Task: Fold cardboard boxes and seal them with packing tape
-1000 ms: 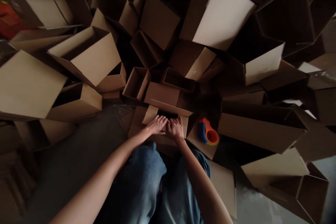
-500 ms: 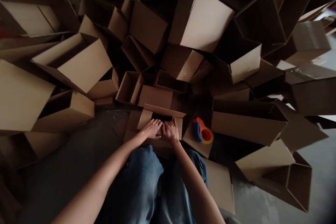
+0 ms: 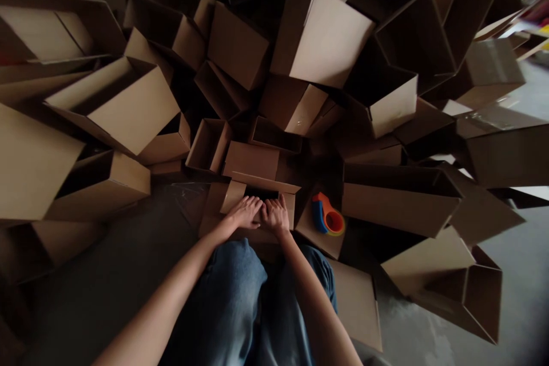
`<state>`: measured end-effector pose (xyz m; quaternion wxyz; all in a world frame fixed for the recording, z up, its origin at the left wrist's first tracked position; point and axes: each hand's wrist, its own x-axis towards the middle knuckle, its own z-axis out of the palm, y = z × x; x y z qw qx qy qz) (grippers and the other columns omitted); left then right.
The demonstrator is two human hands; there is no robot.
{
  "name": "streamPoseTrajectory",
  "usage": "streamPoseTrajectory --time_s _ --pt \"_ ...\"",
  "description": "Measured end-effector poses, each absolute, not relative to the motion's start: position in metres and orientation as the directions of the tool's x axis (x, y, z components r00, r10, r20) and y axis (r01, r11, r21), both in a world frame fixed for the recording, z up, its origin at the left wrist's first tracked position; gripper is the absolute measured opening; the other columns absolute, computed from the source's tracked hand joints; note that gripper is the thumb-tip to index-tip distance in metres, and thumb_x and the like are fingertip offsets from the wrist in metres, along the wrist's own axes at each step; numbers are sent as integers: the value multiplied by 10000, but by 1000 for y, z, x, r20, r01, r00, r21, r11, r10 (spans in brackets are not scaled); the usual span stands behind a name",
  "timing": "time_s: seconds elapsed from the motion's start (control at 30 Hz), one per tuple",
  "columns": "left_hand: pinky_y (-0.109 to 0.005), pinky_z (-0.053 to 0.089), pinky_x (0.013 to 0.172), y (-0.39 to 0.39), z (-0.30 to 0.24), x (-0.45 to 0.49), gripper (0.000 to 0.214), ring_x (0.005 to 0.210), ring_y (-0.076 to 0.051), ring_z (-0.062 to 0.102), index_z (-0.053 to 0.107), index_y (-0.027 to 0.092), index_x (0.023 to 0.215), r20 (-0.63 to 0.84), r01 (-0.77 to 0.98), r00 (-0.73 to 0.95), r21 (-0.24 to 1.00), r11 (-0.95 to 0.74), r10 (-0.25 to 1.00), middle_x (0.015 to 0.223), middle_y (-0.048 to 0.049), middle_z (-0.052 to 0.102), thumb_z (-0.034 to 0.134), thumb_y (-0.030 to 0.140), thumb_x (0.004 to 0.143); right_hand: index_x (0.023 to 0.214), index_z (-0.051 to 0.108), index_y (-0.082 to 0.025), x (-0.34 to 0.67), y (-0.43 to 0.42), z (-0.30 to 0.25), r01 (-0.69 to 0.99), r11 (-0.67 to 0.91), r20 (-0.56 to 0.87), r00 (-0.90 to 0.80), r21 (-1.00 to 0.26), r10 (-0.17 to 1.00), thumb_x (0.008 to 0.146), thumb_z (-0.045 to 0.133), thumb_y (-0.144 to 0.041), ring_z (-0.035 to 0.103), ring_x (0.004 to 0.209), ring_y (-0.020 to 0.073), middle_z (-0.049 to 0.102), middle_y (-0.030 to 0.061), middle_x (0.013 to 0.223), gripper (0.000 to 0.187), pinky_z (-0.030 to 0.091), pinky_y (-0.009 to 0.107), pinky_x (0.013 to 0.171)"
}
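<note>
The spread-out left hand [image 3: 243, 213] and right hand [image 3: 274, 217] lie flat on a cardboard box [image 3: 249, 160] that looks light and stiff, with flaps [image 3: 234, 197] to grip, just left of a tape dispenser [image 3: 326, 215].

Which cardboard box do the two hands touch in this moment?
The open-flapped box before the knees: the left hand and right hand rest on its front edge; no other box touches them.

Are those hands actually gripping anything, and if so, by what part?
Nothing seems gripped: the left hand and right hand lie palm-down on a cardboard box's flaps.
</note>
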<state>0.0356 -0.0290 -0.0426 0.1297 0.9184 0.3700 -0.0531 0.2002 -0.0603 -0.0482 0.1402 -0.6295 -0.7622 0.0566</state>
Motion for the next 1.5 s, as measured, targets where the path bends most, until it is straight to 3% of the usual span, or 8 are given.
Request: streamPoseTrajectory --time_s 0.53,0.9,0.97,1.03,1.1,1.2,1.33,1.5 --pt "-485 287 1165 -28 -48 35 820 1413 -346 405 411 72 1453 -222 699 714 175 -693 664 1503 -232 445 626 514 796 822 610 -211 198 -59 -54 941 202 232 -140 -272 963 964 443 -225 611 829 195 666 21 787 219 226 418 1164" --pt "-479 279 1168 -28 -44 34 846 1413 -354 400 389 49 1463 -223 693 720 183 -698 657 1499 -246 444 617 519 798 838 601 -227 198 -58 -59 929 229 275 -148 -291 950 995 366 -226 609 835 198 653 26 774 283 267 449 1163" --pt "-483 283 1166 -28 -45 34 841 1409 -354 408 399 57 1458 -212 692 722 183 -699 659 1492 -240 457 619 525 794 935 623 -207 199 -58 -61 929 227 292 -139 -293 946 985 355 -213 614 902 208 672 50 859 273 309 443 1142" --pt "-492 286 1164 -28 -47 34 834 1404 -357 414 414 59 1449 -204 693 720 182 -697 663 1482 -238 470 620 531 793 1123 608 -151 199 -59 -63 932 209 315 -112 -294 942 964 357 -203 592 1071 236 668 116 1077 302 375 432 1100" --pt "-491 279 1169 -28 -50 34 834 1408 -357 408 419 53 1446 -211 698 715 175 -694 666 1480 -240 471 616 541 799 1299 522 -85 199 -61 -64 933 203 362 -87 -297 928 936 375 -206 500 1265 269 569 181 1313 410 413 432 1076" --pt "-477 255 1184 -30 -51 33 835 1431 -349 373 402 44 1459 -242 710 701 150 -688 671 1501 -239 445 600 544 821 1451 378 -83 197 -65 -66 927 241 444 -93 -289 891 914 389 -198 343 1425 278 389 195 1509 549 400 457 1111" --pt "-481 265 1183 -33 -49 30 832 1434 -348 368 403 58 1465 -260 714 696 150 -684 669 1516 -231 425 601 549 823 1553 195 -104 196 -67 -65 922 292 466 -148 -254 872 901 382 -163 227 1490 281 252 191 1593 681 359 504 1150" --pt "-481 279 1180 -35 -52 31 842 1412 -349 405 424 90 1459 -209 738 674 157 -656 708 1503 -217 451 625 553 784 1572 93 -86 200 -60 -51 920 333 473 -205 -204 857 887 437 -229 184 1500 332 187 225 1609 779 290 595 1157"
